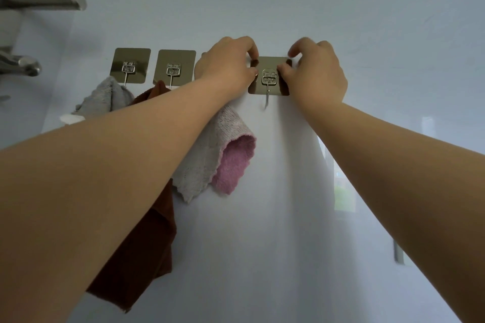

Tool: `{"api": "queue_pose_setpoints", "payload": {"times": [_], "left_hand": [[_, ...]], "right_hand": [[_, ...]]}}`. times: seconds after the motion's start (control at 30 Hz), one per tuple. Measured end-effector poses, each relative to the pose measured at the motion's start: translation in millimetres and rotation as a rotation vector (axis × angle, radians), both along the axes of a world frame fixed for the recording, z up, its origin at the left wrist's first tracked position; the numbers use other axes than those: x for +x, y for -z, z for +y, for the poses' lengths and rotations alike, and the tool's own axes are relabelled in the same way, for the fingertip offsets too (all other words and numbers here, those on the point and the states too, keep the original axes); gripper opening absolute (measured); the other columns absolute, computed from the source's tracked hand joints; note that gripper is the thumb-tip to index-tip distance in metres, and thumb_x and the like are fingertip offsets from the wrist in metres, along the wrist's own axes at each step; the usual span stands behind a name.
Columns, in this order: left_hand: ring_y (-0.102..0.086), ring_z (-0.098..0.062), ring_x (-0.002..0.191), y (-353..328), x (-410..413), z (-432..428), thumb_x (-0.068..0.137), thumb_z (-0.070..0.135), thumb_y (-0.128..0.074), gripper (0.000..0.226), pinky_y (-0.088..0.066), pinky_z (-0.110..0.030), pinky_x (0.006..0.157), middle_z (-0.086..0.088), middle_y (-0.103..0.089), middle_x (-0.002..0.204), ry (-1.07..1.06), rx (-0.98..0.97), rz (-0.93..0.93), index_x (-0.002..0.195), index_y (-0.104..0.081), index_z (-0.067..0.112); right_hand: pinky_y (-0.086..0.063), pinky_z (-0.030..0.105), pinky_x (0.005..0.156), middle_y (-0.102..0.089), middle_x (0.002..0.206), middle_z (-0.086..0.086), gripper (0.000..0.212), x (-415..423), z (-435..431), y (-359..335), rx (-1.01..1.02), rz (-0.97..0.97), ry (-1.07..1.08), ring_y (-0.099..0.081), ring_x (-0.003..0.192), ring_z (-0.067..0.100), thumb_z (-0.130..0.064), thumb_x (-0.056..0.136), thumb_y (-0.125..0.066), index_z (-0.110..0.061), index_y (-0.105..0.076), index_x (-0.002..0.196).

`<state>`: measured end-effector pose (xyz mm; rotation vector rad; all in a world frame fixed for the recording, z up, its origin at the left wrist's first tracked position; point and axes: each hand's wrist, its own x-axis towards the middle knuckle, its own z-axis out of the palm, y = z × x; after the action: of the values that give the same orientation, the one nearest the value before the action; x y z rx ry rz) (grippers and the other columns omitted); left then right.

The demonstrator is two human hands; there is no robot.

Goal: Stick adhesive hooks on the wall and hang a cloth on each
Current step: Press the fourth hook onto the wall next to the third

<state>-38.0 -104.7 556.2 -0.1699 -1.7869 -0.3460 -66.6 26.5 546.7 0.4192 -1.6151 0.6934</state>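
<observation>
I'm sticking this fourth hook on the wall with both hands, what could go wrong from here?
Your left hand and right hand grip the new hook only at its upper sides, so its bottom may bond poorly and peel under a cloth. Your left forearm crosses the pink cloth and might knock it off.

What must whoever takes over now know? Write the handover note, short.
Left hand: fingers pinch the left edge of the rightmost shiny square adhesive metal hook, held on the pale wall.
Right hand: pinches its right edge.
Done: grey fluffy cloth, dark brown cloth and pink-and-white knitted cloth hang to its left.
Left: finish sticking this hook and hang a cloth on it; no spare cloth in view.
</observation>
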Motion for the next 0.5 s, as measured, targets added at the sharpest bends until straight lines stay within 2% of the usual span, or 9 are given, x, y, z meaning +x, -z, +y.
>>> {"api": "queue_pose_setpoints", "payload": {"times": [0.07,0.23,0.33,0.43,0.5], "left_hand": [[-0.045,-0.026,0.118,4.4,1.2,-1.9,0.087,0.032,-0.057,0.028,-0.037,-0.033,0.089,-0.003,-0.049,0.123,-0.049,-0.029,-0.005,0.114,-0.056,0.031],[-0.023,-0.028,0.132,19.8,6.3,-5.1,0.083,0.040,-0.061,0.043,-0.025,-0.038,0.104,0.001,-0.029,0.143,-0.173,-0.086,0.004,0.125,-0.052,0.037],[-0.012,-0.028,0.138,28.4,7.9,-4.6,0.082,0.035,-0.062,0.035,-0.019,-0.042,0.107,0.003,-0.016,0.152,-0.168,-0.067,0.002,0.117,-0.057,0.036],[-0.010,-0.027,0.140,33.3,9.2,-1.8,0.081,0.025,-0.063,0.019,-0.017,-0.043,0.108,0.005,-0.016,0.153,-0.163,-0.050,0.041,0.099,-0.065,0.031],[-0.010,-0.025,0.140,35.9,9.0,-0.7,0.080,0.017,-0.060,0.019,-0.015,-0.041,0.109,0.006,-0.017,0.152,-0.153,-0.030,0.050,0.093,-0.067,0.028]], "right_hand": [[-0.031,0.029,0.070,-0.049,0.118,0.005,0.022,-4.1,1.0,5.4,0.037,0.026,0.045,-0.048,0.108,0.025,-0.028,0.091,-0.050,-0.020,-0.061,0.109],[-0.028,0.033,0.091,-0.046,0.128,-0.001,0.023,-7.9,5.4,19.4,0.044,0.052,0.112,-0.037,0.119,0.026,-0.033,0.090,-0.052,-0.028,-0.065,0.109],[-0.025,0.033,0.095,-0.041,0.135,-0.003,0.022,-7.1,9.1,28.0,0.040,0.030,0.087,-0.033,0.125,0.025,-0.032,0.089,-0.054,-0.029,-0.065,0.107],[-0.023,0.032,0.097,-0.040,0.137,-0.004,0.023,-5.4,11.9,31.5,0.025,0.020,0.047,-0.031,0.127,0.023,-0.026,0.086,-0.057,-0.028,-0.063,0.109],[-0.022,0.030,0.092,-0.040,0.135,-0.005,0.029,-2.9,12.9,32.9,0.004,0.030,0.014,-0.032,0.125,0.023,-0.017,0.083,-0.056,-0.028,-0.060,0.110]]}}
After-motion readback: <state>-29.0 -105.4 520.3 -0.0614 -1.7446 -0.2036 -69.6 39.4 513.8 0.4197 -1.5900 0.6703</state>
